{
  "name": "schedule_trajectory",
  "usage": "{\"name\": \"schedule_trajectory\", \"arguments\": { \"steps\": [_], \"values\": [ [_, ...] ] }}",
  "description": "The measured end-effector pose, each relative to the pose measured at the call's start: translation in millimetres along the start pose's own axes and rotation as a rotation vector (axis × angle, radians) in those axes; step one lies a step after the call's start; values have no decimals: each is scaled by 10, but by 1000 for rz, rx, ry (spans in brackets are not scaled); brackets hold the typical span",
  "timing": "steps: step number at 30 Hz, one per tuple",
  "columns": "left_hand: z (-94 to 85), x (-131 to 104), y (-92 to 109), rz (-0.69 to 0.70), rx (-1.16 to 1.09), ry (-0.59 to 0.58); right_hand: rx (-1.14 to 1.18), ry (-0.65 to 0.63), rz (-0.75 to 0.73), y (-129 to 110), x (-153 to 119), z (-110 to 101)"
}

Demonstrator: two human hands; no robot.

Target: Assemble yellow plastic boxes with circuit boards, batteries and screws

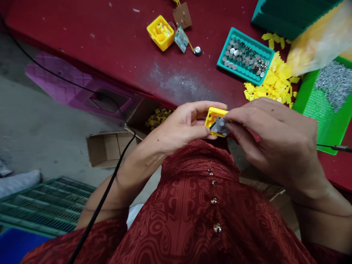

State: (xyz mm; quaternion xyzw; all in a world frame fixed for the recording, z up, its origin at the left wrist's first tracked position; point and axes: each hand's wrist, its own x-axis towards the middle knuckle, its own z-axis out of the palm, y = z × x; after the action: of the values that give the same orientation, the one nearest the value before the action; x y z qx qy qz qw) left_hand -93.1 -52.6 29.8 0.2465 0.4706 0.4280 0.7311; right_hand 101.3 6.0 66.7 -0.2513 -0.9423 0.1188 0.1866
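My left hand (189,123) grips a small yellow plastic case (211,116) by its edges, its open side facing up. Inside the case lies a dark circuit board (219,125) with pale round spots, tilted against the wall. My right hand (272,135) pinches the board's right side between thumb and forefinger. Those fingertips cover part of the board and the case's right edge. Both hands are held in front of the body at the table's near edge.
Another yellow case (162,33) with wired boards sits on the red table (115,33). A teal tray (221,62) holds round metal parts beside loose yellow pieces (277,79). Right of them stands a green basket (310,128) with metal pins, a screwdriver (341,148) nearby. A black cable (110,183) hangs left.
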Motion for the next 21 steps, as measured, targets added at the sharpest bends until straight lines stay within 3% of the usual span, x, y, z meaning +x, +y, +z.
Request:
{"name": "schedule_trajectory", "arguments": {
  "steps": [12,21],
  "values": [
    [26,-29,37,5,-36,23,24,11,-93,102,61,-15],
    [-22,7,19,47,1,28,200,-32,-35,218,113,68]
  ]
}}
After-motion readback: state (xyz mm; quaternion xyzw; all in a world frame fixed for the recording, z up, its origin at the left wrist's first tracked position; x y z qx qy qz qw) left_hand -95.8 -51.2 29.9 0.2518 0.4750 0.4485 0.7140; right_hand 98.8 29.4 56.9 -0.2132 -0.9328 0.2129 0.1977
